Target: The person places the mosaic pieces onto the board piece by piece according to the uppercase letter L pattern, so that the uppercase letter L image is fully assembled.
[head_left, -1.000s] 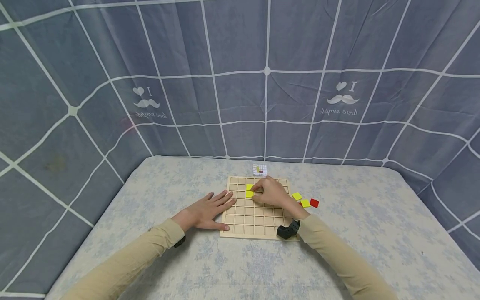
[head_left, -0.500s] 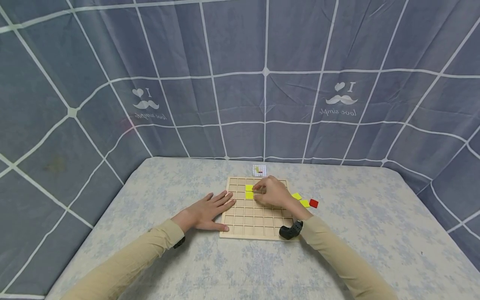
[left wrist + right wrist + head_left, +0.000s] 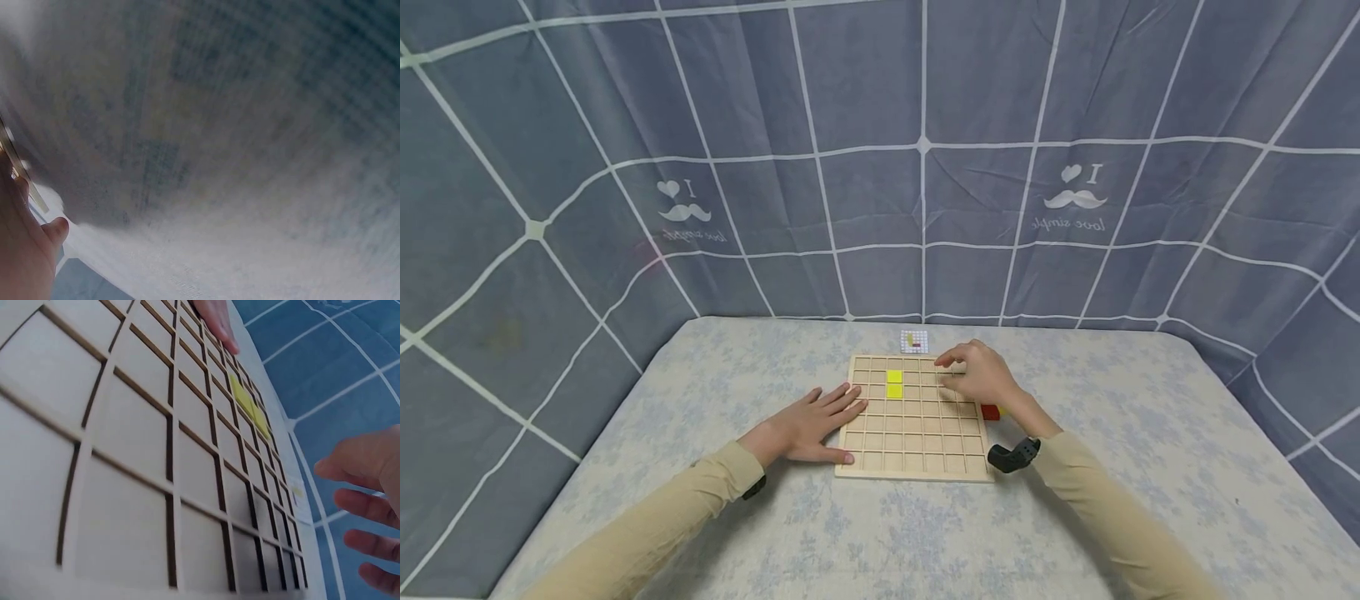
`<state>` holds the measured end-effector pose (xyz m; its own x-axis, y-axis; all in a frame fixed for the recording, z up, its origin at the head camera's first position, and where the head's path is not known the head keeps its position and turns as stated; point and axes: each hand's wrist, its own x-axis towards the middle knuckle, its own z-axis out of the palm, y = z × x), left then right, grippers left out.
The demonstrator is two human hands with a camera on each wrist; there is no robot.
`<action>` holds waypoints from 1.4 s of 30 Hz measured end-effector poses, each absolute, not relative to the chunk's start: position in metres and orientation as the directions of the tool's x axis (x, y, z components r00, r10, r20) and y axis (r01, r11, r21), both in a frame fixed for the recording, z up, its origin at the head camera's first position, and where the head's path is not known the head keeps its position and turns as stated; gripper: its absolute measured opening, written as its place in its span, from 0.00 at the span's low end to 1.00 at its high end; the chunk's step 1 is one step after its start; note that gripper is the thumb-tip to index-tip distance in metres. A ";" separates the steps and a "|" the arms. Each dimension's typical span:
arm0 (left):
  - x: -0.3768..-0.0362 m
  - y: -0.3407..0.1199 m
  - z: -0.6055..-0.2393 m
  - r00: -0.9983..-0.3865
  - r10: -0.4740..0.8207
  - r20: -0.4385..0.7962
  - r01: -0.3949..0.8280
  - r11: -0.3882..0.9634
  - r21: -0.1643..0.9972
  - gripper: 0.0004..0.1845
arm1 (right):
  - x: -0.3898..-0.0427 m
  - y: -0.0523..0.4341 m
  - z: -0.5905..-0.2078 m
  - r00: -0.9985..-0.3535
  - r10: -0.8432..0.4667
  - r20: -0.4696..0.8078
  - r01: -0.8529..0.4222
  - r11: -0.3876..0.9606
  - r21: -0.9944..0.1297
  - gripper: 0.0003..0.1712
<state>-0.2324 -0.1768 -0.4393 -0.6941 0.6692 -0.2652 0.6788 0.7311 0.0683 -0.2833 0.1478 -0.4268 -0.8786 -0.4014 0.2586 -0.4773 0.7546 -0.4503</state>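
A wooden grid board lies on the table. Two yellow square tiles sit in neighbouring cells near its far side, one behind the other. My left hand rests flat with spread fingers on the board's left edge. Over the right side of the board is my right hand, its fingers loosely bent; the right wrist view shows nothing between the thumb and fingers. Just past the board's right edge a red tile shows under the right wrist, with a sliver of yellow beside it. The other loose tiles are hidden by that arm.
A small printed card with a coloured grid pattern lies behind the board. The table has a pale floral cloth. A blue-grey curtain with white lines hangs around the far and side edges.
My right hand has left the two yellow tiles and moved right across the board, now covering most of the loose tiles. My left hand stays in place. The view has shifted slightly.
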 end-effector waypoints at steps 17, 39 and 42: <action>-0.232 -0.177 -0.440 -0.693 0.677 -0.248 0.682 0.727 0.080 0.48 | -0.276 0.210 -0.434 -0.914 -0.322 0.247 -0.400 0.817 -0.415 0.15; -0.232 -0.177 -0.443 -0.691 0.681 -0.242 0.687 0.723 0.076 0.48 | -0.292 0.247 -0.452 -0.887 -0.445 0.126 -0.455 0.791 -0.410 0.17; -0.233 -0.178 -0.442 -0.692 0.680 -0.243 0.685 0.724 0.076 0.48 | -0.295 0.247 -0.452 -0.874 -0.473 0.113 -0.474 0.777 -0.413 0.18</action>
<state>-0.2330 -0.1781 -0.4420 -0.6919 0.6800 -0.2427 0.6851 0.7244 0.0764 -0.2945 0.2472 -0.4517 -0.8737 -0.4731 0.1133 -0.4745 0.7775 -0.4128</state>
